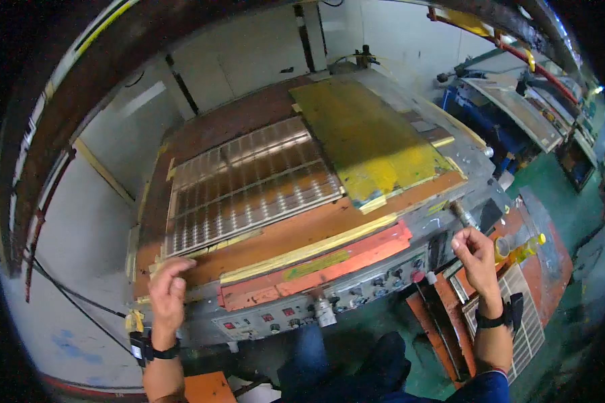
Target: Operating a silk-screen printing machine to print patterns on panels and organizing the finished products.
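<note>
the desk [289, 245] carries a coppery grid-patterned panel [249, 178], laid flat left of a yellow-green sheet [366, 138]. by judgement, the panel is placed; whether it is aligned or fixed cannot be told. a red strip [373, 252] lies along the desk's front. left hand [167, 289]: loosely bent, apparently holding nothing, near the panel's front-left corner; contact is unclear. right hand [476, 258]: thumb and forefinger together, off the panel; a small held item cannot be excluded. glare obscures the grid's fine detail.

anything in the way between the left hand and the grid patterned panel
Nothing visible stands between the left hand and the panel; the hand is close to the panel's near left corner.
</note>
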{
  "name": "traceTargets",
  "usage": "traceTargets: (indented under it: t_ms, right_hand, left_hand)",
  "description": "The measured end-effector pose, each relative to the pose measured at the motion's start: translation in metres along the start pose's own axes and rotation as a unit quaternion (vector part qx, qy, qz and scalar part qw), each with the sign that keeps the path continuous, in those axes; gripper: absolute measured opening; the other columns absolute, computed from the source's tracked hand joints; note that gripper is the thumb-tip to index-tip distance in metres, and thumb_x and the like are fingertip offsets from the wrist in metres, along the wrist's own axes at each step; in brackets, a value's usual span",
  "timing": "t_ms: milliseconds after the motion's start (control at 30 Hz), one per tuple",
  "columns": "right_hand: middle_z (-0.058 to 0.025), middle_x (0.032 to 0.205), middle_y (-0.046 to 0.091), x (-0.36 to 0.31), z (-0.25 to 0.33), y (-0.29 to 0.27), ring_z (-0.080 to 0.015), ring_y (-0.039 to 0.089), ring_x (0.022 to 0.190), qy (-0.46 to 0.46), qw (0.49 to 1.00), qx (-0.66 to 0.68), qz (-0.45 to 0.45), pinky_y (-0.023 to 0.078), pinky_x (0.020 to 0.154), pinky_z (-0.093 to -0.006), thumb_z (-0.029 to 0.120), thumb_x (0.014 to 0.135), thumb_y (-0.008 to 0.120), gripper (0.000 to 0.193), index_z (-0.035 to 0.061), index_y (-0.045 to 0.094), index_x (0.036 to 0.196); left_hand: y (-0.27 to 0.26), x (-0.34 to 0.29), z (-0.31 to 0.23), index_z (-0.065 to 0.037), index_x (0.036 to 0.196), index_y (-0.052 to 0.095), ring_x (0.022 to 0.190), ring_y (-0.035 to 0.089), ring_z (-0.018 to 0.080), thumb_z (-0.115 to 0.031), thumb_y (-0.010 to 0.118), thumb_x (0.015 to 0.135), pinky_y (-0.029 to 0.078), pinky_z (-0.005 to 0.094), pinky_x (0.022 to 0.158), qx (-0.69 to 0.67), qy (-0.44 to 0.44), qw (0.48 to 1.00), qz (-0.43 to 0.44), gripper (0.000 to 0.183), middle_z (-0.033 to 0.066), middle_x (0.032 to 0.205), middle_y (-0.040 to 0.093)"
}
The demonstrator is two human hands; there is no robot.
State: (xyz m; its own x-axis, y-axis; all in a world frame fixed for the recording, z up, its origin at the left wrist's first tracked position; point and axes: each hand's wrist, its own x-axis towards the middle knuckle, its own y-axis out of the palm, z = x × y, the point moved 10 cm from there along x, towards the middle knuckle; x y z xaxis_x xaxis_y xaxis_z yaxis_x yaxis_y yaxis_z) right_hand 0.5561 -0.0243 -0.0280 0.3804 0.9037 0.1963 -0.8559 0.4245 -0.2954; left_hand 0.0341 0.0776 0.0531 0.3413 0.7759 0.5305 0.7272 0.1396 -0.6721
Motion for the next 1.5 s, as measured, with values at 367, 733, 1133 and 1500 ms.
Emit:
traceTargets:
  t_ms: [367,733,1133,1500]
  right_hand:
    - [-0.0008,0.08,0.065,-0.102,-0.02,-0.218,-0.0081,0.057,0.076,0.084,0.993,0.054,-0.065,0.046,0.066,-0.0256,0.022,0.088,0.066,0.018,0.0041,0.066,0.092]
    - [0.0007,0.07,0.057,-0.164,-0.015,-0.331,-0.0074,0.049,0.066,0.157,0.978,-0.036,-0.129,0.042,0.06,-0.025,0.027,0.087,0.066,0.025,0.0018,0.065,0.087]
    - [0.0011,0.081,0.063,-0.229,-0.079,-0.363,-0.0067,0.056,0.077,0.238,0.96,-0.027,-0.147,0.046,0.07,-0.0241,0.01,0.088,0.061,0.008,0.0023,0.063,0.089]
    - [0.0055,0.075,0.053,-0.31,-0.065,-0.379,-0.003,0.046,0.069,0.265,0.964,0.032,0.014,0.037,0.062,-0.0187,0.014,0.09,0.061,0.011,0.0037,0.06,0.088]
  left_hand:
    - [0.172,-0.024,-0.221,0.004,0.091,0.064,0.076,0.064,0.0221,-0.029,0.046,0.096,0.05,0.0337,0.073,-0.173,-0.077,0.964,0.189,0.038,0.0121,0.081,0.068]
    - [0.315,-0.052,-0.283,0.003,0.108,0.061,0.096,0.06,0.0169,-0.026,0.044,0.101,0.048,0.0314,0.085,-0.375,-0.265,0.814,0.356,0.034,0.0096,0.101,0.064]
    - [0.356,-0.101,-0.195,0.001,0.084,0.061,0.064,0.053,0.0099,-0.021,0.045,0.099,0.043,0.0246,0.058,-0.379,-0.295,0.849,0.221,0.031,0.0046,0.072,0.06]
    - [0.224,-0.421,-0.203,-0.002,0.096,0.06,0.069,0.058,0.0132,-0.027,0.048,0.098,0.048,0.0268,0.063,-0.279,-0.569,0.774,-0.023,0.028,0.0061,0.083,0.064]
